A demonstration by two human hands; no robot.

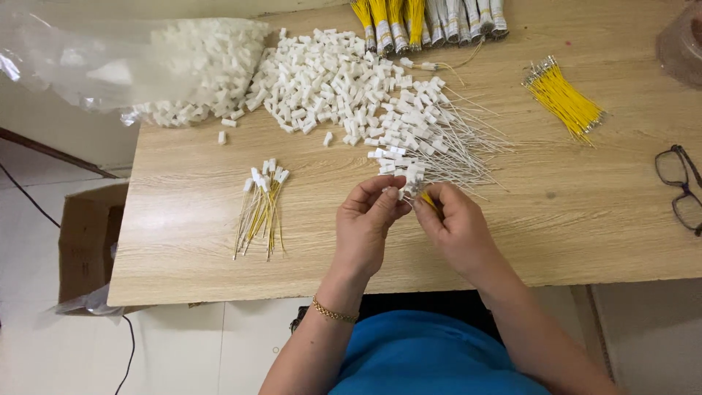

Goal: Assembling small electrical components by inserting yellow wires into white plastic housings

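**Connector and yellow wire pinched between two hands over a wooden bench**

Pale wood-grain table (570, 219) fills the view, and near its front edge a small white connector (409, 189) sits pinched between the fingertips of both hands, with a short yellow wire (428, 202) showing just below it against the right hand's fingers. The left hand (368, 223) curls closed around the connector from the left, thumb and forefinger pressed together at its side. The right hand (455, 223) closes in from the right, fingertips touching the wire and connector; how the wire meets the connector is hidden by the fingers.

Just beyond the fingertips lies a heap of white connectors already on thin white wires (431, 143). Farther back spreads a loose pile of bare white connectors (322, 77), spilling from a clear plastic bag (95, 58). To the left of the hands rests a small bundle of finished yellow-and-white leads (262, 208). A bunch of yellow wires (563, 99) lies well to the right, with dark-framed spectacles (680, 186) at the table's right edge.
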